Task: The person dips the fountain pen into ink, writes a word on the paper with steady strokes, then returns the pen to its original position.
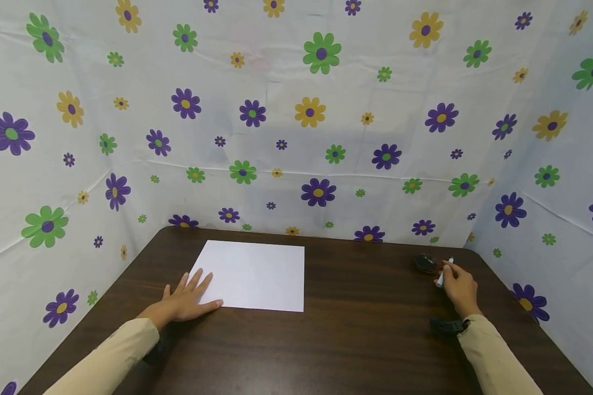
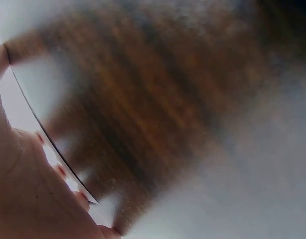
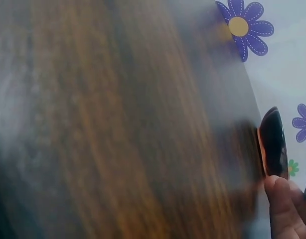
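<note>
My left hand [image 1: 190,302] lies with fingers spread on the lower left corner of a white sheet of paper [image 1: 257,274]. The left wrist view shows its fingertips over the paper's edge [image 2: 58,152]. At the far right of the table, my right hand [image 1: 460,289] pinches a slim white marker [image 1: 441,280] between thumb and fingers. Just left of that hand sits a dark, rounded computer mouse [image 1: 425,263] with a reddish edge. From the right wrist, the mouse [image 3: 274,142] appears right at the thumb tip, overlapping the hand.
Both hands work over a dark brown wooden table [image 1: 356,307] with rounded back corners. White cloth [image 1: 277,71] printed with purple, green and yellow flowers hangs behind it and along both sides. A black strap [image 1: 447,326] is at the right wrist.
</note>
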Motion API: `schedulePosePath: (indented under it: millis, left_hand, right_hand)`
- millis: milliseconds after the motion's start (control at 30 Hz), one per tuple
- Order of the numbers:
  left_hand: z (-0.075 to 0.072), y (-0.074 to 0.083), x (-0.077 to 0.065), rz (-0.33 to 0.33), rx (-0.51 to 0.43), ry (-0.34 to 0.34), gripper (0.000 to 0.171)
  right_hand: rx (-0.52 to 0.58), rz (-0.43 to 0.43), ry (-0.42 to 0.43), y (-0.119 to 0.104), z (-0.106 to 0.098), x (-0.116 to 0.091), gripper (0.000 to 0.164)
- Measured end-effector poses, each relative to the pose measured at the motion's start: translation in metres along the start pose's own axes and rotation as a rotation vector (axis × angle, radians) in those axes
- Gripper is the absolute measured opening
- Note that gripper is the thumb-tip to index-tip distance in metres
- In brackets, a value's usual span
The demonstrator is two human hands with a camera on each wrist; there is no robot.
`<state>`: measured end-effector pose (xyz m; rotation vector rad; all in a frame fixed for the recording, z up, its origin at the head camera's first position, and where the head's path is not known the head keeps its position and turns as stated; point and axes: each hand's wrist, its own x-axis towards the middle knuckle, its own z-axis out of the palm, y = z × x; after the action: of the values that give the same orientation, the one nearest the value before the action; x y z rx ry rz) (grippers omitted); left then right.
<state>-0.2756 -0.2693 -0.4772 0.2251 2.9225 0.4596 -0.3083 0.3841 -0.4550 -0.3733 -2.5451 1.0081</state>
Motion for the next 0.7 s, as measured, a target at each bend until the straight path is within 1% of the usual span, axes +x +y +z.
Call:
schedulePosePath:
  millis: [167, 200, 300, 400, 533, 633, 700]
  left_hand:
    - [-0.0005, 0.0003, 0.0001, 0.0, 0.006, 0.003, 0.104]
    - [-0.0005, 0.0004, 0.0, 0.001, 0.006, 0.006, 0.104]
    - [-0.0005, 0.0009, -0.0003, 0.004, 0.007, 0.008, 0.104]
    - [-0.0006, 0.0021, -0.0007, 0.004, 0.0, 0.003, 0.106]
    - [-0.001, 0.0037, -0.0015, 0.005, -0.01, -0.003, 0.106]
    - [-0.001, 0.0028, -0.0014, 0.006, -0.01, 0.002, 0.106]
    - [-0.0006, 0.0015, -0.001, 0.005, -0.005, 0.007, 0.106]
  right_hand:
    - [0.019, 0.014, 0.022, 0.0007, -0.0009, 0.0009, 0.044]
    - [0.012, 0.005, 0.036, 0.0011, -0.0011, 0.0015, 0.044]
    - [-0.01, -0.035, 0.096, 0.0028, -0.0014, 0.0019, 0.045]
    - [-0.018, -0.06, 0.174, 0.0048, -0.0023, 0.0008, 0.04]
    - [0.026, -0.089, 0.266, 0.0069, -0.0037, -0.0013, 0.034]
    - [0.088, -0.116, 0.309, 0.0069, -0.0044, -0.0018, 0.029]
    - [0.131, -0.12, 0.323, 0.0051, -0.0053, -0.0023, 0.029]
